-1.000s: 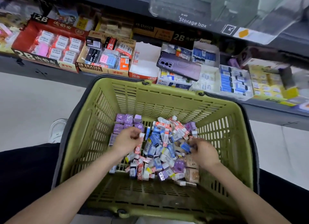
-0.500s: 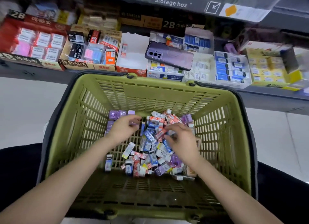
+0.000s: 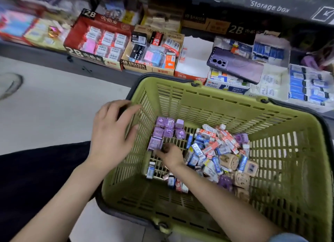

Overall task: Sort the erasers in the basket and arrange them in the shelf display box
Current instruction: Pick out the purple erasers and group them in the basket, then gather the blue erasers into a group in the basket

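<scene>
Olive-green slatted basket (image 3: 213, 104), purple erasers (image 3: 167, 129), red-and-white and blue ones (image 3: 207, 148), purple phone (image 3: 236, 65)

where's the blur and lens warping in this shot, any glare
Head view: motion blur smears the far-left shelf boxes and softens the right hand; the purple erasers and basket are fairly sharp; the wide-angle lens bows its rim; light is even, no strong glare.

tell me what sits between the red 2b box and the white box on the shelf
The brown 4B ERASER box, holding black, pink and orange packs, sits between the red 2B box and the white box in the head view.
</scene>
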`<state>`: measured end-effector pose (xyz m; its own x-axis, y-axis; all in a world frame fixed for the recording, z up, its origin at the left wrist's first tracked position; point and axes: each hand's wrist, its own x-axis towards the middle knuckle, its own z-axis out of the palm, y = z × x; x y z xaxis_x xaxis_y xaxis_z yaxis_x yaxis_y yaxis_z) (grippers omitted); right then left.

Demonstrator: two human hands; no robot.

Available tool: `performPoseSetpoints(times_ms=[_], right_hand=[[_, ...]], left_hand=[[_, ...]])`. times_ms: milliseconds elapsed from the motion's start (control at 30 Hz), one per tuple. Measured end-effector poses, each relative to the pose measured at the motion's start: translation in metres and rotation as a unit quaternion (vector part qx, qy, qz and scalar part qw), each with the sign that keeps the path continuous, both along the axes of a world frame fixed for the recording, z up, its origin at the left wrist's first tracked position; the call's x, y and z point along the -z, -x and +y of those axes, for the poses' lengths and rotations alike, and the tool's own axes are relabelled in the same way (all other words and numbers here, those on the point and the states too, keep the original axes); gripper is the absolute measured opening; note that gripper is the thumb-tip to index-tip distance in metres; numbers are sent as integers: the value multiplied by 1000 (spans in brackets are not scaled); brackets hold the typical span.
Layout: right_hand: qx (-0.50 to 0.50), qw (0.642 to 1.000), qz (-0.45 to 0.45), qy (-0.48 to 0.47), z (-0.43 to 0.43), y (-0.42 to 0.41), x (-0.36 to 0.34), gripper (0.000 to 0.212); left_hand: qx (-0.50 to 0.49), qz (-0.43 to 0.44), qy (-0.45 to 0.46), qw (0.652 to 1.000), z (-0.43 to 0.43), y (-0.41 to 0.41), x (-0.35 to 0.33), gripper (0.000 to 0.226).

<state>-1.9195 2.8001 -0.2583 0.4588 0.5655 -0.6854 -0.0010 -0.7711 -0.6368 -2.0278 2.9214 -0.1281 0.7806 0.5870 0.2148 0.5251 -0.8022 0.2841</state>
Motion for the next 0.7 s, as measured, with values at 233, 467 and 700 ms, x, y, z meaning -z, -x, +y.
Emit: performPoseSetpoints(times_ms=[233,467,700], right_hand=[[203,975,36,79,31,16,15,38],[227,974,18,-21,18,-3,11,30],[140,981,-131,-25,51,-39,3,37]], left_hand=[[10,-16,30,999,11,-14,3,46],[3,-25,58,998,12,-13,6,49],[-1,-30,64,997,12,-13,7,51]])
